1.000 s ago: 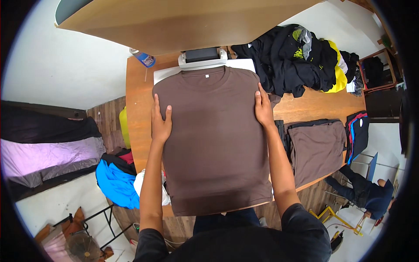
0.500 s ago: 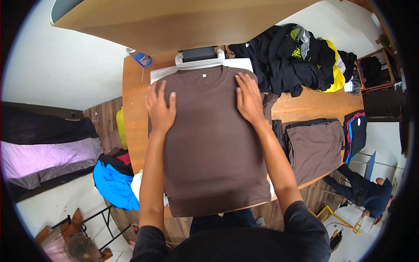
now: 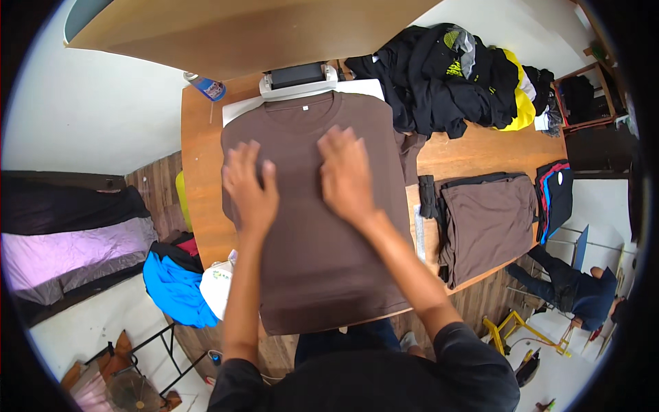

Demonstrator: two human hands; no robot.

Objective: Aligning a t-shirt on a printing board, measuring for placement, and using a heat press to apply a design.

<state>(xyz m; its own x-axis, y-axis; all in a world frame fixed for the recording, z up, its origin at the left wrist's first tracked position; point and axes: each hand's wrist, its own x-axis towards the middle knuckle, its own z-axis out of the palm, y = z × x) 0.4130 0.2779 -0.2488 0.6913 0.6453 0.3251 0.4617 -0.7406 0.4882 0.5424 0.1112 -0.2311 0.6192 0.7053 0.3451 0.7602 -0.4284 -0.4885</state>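
Shirt (image 3: 309, 254): brown, spread flat over a white board (image 3: 376, 88) on the wooden table (image 3: 204, 172), beneath both hands.
Long axis: run straight away from the person, with the collar (image 3: 302, 120) placed at the far end and the hem (image 3: 329, 324) at the near end.
Left hand (image 3: 250, 191): fingers and thumb held apart over the left side.
Right hand (image 3: 348, 178): blurred; finger spread cannot be told.
Nearer to collar: right hand, placed toward mid-chest.
Contact: cannot be told.
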